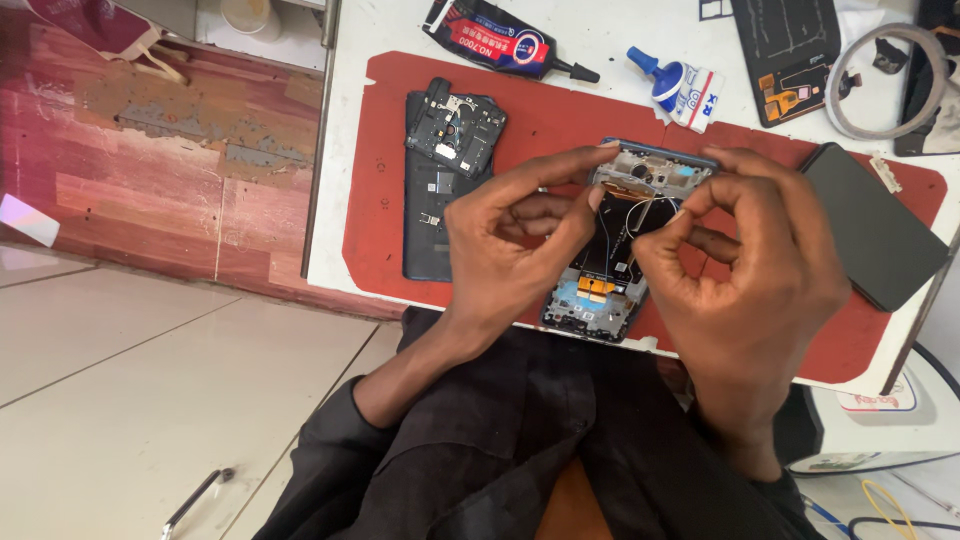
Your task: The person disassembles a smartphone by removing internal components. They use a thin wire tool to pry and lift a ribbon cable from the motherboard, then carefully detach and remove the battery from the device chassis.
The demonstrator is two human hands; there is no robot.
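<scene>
An opened phone frame (pixel 612 262) with exposed parts and orange flex strips lies on a red mat (pixel 540 115). My left hand (pixel 515 235) grips its left side, the index finger reaching along the top edge. My right hand (pixel 745 270) pinches a thin pale cable (pixel 640 208) near the top of the frame, thumb and forefinger closed on it. To the left on the mat lies a dark phone back cover (pixel 432 215) with a black inner board piece (pixel 455 128) resting on it.
A black glue tube (pixel 500 40) and a white glue bottle with a blue cap (pixel 680 88) lie at the far side of the white table (pixel 335 200). A dark screen panel (pixel 880 225), a tape roll (pixel 885 80) and another black panel (pixel 790 50) sit on the right.
</scene>
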